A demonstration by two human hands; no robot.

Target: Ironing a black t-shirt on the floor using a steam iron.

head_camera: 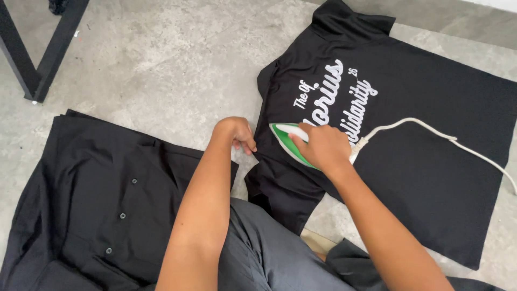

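Beside the black shirt [409, 161], a buttoned garment [102, 210].

Floor: grey mottled concrete floor [177, 64], small pale specks near upper left.

Black metal angled frame leg [32, 64] at upper left, foot resting on floor, two bars meeting in V.

Black buttoned shirt [102, 199] spread flat at lower left, three dark buttons visible in row along placket, fabric creased, collar end toward bottom edge.

Grey trouser leg [269, 253] at bottom centre, overlapping shirt edge.

Strip of pale wall base [495, 4] at upper right corner.
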